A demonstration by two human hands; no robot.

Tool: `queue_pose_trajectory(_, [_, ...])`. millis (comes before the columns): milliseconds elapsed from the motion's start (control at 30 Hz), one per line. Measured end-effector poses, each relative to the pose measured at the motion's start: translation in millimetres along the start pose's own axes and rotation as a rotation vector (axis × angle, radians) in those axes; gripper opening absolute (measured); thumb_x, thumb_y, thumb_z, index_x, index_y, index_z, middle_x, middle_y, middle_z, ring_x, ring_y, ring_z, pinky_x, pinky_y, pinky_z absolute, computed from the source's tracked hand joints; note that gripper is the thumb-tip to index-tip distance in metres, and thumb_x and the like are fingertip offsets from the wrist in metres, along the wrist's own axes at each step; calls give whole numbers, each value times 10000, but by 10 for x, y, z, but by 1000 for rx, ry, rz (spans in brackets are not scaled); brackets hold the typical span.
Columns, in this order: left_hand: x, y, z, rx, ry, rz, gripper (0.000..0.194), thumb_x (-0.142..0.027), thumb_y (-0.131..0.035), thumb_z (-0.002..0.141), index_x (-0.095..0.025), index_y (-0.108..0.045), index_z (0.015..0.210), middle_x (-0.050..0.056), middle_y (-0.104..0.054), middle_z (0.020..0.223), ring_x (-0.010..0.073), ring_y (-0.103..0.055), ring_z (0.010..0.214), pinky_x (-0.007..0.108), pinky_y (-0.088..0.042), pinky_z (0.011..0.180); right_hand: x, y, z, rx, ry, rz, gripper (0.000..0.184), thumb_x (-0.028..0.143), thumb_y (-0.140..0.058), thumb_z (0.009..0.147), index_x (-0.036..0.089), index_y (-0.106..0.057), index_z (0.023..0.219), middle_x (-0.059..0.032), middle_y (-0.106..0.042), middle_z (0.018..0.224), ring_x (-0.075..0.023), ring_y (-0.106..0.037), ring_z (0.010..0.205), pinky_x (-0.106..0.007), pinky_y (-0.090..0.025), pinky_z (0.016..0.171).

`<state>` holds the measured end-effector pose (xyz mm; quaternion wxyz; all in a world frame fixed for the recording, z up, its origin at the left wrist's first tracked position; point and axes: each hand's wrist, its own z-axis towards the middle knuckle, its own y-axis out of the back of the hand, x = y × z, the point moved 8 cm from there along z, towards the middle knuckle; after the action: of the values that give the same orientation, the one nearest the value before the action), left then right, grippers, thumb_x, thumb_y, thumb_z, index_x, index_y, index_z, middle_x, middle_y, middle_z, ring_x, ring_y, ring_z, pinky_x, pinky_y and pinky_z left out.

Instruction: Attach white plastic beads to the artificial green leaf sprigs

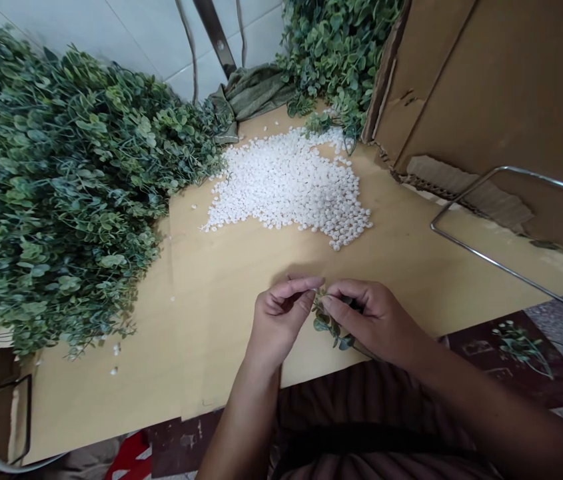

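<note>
Sprig (322, 324), small rounded leaves (346, 343), yellowish green above, darker green below

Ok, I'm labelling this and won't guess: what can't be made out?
All in the head view:
What, if anything, the left hand pinches: too small, hidden by its fingers.
Part of the leafy sprig: covered by the right hand.
Left end of the left foliage heap: cut by the edge.
Detail of white pieces: too small.
</note>
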<state>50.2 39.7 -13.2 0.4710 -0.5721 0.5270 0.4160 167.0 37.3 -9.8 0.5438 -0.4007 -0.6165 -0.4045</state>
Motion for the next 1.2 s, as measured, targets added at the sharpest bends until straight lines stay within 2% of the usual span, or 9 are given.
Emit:
queue_pose_trajectory(367, [-65, -77, -6, 36, -110, 119, 137, -158, -684, 689, -203, -755, 798, 34, -603, 752, 111, -555, 669, 203, -444, 559, -32, 64, 25, -104, -92, -26, 221, 295, -485, 699, 187, -409, 522, 49, -341, 469, -71, -316, 435, -174, -298, 379])
queue_pose_trajectory(600, [-76, -36, -28, 32, -234, 212, 171, -164, -641, 747, -203, -739, 882, 43, -597, 783, 112, -541, 678, 217, -450, 579, -47, 92, 28, -134, -89, -64, 221, 298, -485, 687, 186, -415, 510, 47, -331, 461, -71, -304, 424, -171, -285, 363])
queue_pose_trajectory(1200, [-154, -88, -59, 48, -355, 313, 225, -96, -590, 753, -212, -731, 886, 44, -579, 799, 109, -540, 673, 210, -452, 571, -53, 89, 18, -122, -129, -105, 227, 326, -469, 675, 195, -389, 509, 47, -311, 459, -72, -292, 423, -178, -264, 362])
